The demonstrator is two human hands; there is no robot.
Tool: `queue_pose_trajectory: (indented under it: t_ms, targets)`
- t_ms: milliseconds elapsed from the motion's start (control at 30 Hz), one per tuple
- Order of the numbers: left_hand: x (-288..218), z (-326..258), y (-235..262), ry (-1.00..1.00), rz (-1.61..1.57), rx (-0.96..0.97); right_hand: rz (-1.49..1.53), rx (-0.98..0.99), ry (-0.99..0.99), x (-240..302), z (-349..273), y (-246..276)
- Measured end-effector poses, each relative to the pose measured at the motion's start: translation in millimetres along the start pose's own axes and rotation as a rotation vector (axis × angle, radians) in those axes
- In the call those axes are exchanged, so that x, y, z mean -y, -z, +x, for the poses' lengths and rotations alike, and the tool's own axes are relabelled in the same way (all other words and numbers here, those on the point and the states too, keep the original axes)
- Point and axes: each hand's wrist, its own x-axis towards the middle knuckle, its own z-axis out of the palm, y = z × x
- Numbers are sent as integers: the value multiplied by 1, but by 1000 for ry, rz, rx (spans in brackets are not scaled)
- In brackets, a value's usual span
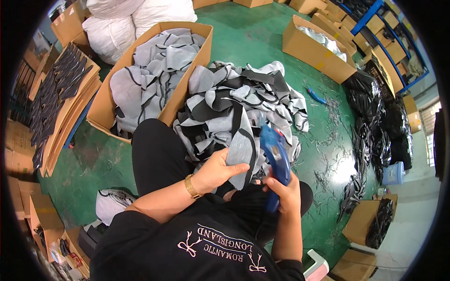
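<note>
My left hand (pixel 213 174), with a gold watch band at the wrist, pinches a grey fabric piece (pixel 240 152) with a black edge between thumb and fingers. In my right hand (pixel 286 191) is a pair of blue electric scissors (pixel 276 154), its tip pointing away from me. The tip is beside the fabric piece; whether they touch I cannot tell. Just beyond my hands a heap of grey and black fabric pieces (pixel 267 96) lies on the floor. To its left a large cardboard box (pixel 199 58) holds more grey pieces (pixel 164 65).
Another blue tool (pixel 317 96) lies on the green floor (pixel 243 33) among thin dark offcuts (pixel 328 164). Cardboard boxes (pixel 323 58) and black plastic bags (pixel 368 96) stand at the right. White sacks (pixel 110 37) are at the far left, near stacked flat cardboard (pixel 82 100).
</note>
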Motion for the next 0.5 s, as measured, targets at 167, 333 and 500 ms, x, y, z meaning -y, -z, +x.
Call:
queue_pose_trajectory:
  t_ms: [167,333,500]
  targets:
    - [2,-5,-12,69,-69,31,-264,-63,95,5,18,-27]
    - [-7,7,-4,69,-167,-144,-229,24,86,-11,16,-26]
    - [-11,6,15,105,-176,-165,35,-4,-46,-15,4,4]
